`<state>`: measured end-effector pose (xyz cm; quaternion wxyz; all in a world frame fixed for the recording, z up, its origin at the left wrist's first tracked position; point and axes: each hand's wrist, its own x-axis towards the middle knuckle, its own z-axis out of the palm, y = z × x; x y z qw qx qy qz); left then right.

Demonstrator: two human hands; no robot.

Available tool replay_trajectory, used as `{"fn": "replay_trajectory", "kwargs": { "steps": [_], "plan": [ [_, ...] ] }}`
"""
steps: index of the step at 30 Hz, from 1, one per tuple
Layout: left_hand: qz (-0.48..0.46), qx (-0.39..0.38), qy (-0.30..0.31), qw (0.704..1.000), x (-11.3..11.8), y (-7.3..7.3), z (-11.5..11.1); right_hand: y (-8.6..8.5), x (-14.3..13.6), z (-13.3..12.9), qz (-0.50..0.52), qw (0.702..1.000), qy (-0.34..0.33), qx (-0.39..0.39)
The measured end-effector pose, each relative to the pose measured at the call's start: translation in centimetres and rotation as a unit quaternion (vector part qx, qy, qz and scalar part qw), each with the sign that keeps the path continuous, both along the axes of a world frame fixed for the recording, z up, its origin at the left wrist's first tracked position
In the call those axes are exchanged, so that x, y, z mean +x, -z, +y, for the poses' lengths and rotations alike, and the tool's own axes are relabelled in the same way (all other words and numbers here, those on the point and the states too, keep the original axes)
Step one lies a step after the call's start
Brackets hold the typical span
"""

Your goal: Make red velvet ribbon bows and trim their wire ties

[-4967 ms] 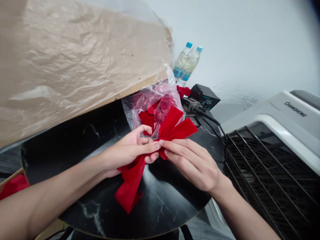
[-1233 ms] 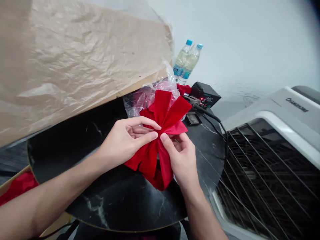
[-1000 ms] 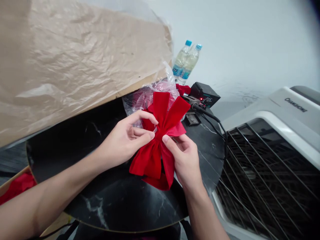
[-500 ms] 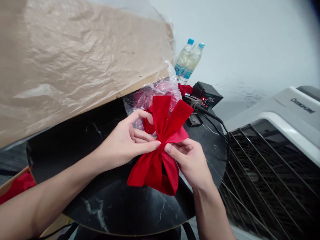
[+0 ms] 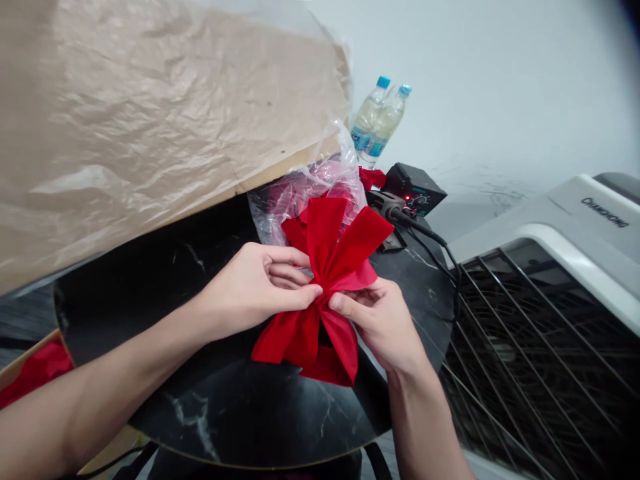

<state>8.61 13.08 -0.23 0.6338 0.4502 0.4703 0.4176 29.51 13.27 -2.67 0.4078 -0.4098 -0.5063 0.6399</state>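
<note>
A red ribbon bow (image 5: 327, 240) is held up over the black marbled table (image 5: 240, 407), its loops and tails fanned out above and below a pinched middle. My left hand (image 5: 263, 287) grips the bow's centre from the left, thumb in front and the other fingers curled behind. From the right, my right hand (image 5: 383, 317) pinches the same centre with its thumb in front. Its fingertips are hidden behind the fabric. Just beyond the bow lies a clear plastic bag (image 5: 320, 177) with red and pink material in it.
Two bottles (image 5: 377, 123) with blue caps stand at the back by the wall. A black box with a dial (image 5: 416, 190) and a thick cable (image 5: 425, 230) sit at the right rear. A plastic-covered cardboard box (image 5: 175, 113) rises behind-left; a grilled heater or fan (image 5: 530, 353) stands right.
My left index finger has come down from a raised arch to the back of the bow. The bow's upper loops have shifted slightly right.
</note>
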Motion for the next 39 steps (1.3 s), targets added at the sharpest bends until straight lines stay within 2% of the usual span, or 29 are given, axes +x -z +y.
{"fn": "replay_trajectory", "kwargs": {
  "steps": [3, 5, 8, 11, 15, 22, 32, 39],
  "plan": [
    [0.030, 0.018, -0.045, 0.998, 0.2, -0.1, 0.0, 0.1, 0.3, -0.6, -0.009, 1.000, 0.005, 0.010],
    [0.041, 0.029, -0.069, 0.996, 0.3, -0.3, 0.0, -0.1, 0.3, -1.1, -0.054, 0.997, 0.032, 0.047],
    [0.049, 0.046, -0.065, 0.996, 0.6, -0.4, -0.2, -0.6, -0.3, -1.7, -0.138, 0.982, 0.076, 0.107],
    [0.055, 0.060, -0.054, 0.995, 0.7, -0.1, -0.1, -1.1, -1.1, -1.8, -0.170, 0.973, 0.101, 0.118],
    [0.031, 0.103, -0.034, 0.994, 0.7, 0.5, 0.1, -1.2, -1.3, -1.3, -0.143, 0.978, 0.116, 0.102],
    [0.005, 0.086, 0.007, 0.996, 0.8, 1.5, 0.0, -0.6, -0.7, -0.9, -0.120, 0.984, 0.109, 0.079],
    [0.010, 0.119, -0.006, 0.993, 1.4, 2.5, 0.0, -0.3, -0.8, -0.8, -0.090, 0.992, 0.077, 0.034],
    [0.041, 0.103, 0.035, 0.993, 1.3, 2.5, 0.3, -0.1, -1.9, -1.1, -0.073, 0.988, 0.127, 0.050]
  ]
}}
